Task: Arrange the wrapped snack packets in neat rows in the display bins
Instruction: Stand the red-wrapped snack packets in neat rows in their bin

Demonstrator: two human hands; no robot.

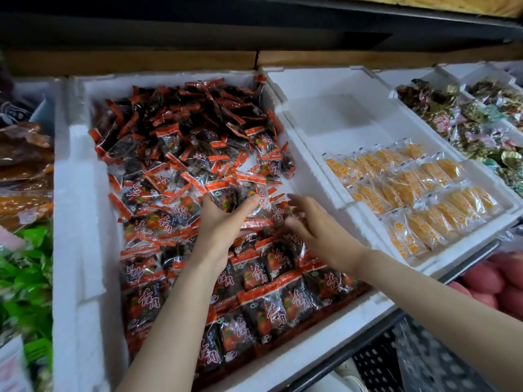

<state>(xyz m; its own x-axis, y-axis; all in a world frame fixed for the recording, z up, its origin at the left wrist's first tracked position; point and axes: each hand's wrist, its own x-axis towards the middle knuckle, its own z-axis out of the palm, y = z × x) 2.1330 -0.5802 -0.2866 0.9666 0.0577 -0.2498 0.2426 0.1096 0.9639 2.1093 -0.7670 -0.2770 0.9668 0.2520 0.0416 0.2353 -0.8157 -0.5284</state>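
Note:
A white foam bin (85,210) holds several dark snack packets with orange-red ends (181,131), piled loosely at the back and lying in neat rows (266,304) at the front. My left hand (223,222) is over the middle of the bin and grips a small bunch of these packets (232,193) between thumb and fingers. My right hand (314,222) hovers just to the right of it with its fingers spread and relaxed, holding nothing, above the packets near the bin's right wall.
A second foam bin (334,108) to the right has rows of yellow packets (410,193) at its front and bare foam behind. Foil-wrapped sweets (464,123) fill bins at the far right. Brown and green packs (25,222) lie to the left. A dark shelf runs overhead.

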